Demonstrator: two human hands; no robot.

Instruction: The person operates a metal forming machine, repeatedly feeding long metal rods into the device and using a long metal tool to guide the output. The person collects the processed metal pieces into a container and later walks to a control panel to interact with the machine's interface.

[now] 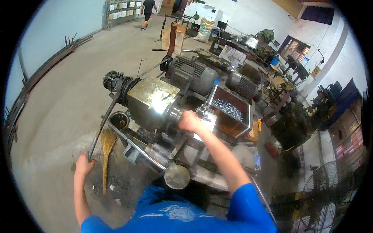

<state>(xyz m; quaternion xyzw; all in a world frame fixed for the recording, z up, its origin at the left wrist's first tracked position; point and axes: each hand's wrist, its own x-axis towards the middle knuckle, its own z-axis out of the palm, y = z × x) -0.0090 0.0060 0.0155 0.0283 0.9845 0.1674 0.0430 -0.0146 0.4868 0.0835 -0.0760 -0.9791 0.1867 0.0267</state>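
My left hand [83,164] is wrapped round the lower end of a long dark lever [102,125], which slants up to the left end of a machine. My right hand [189,120] is closed at the machine's round metal spindle nose [175,115]; what its fingers hold is hidden. Left of that hand sits the machine's box-shaped headstock [149,99], with a bright, oily top. Beside my right hand, on the right, stands an open metal bin [233,126] holding many small shiny metal parts [228,109].
A straw broom [106,151] lies left of the machine. A shiny bar [143,155] runs to a round metal end [176,176] near my body. Beyond the headstock is a finned electric motor [193,73]. Long bars [42,77] lie along the left wall. Another person [148,11] walks far off.
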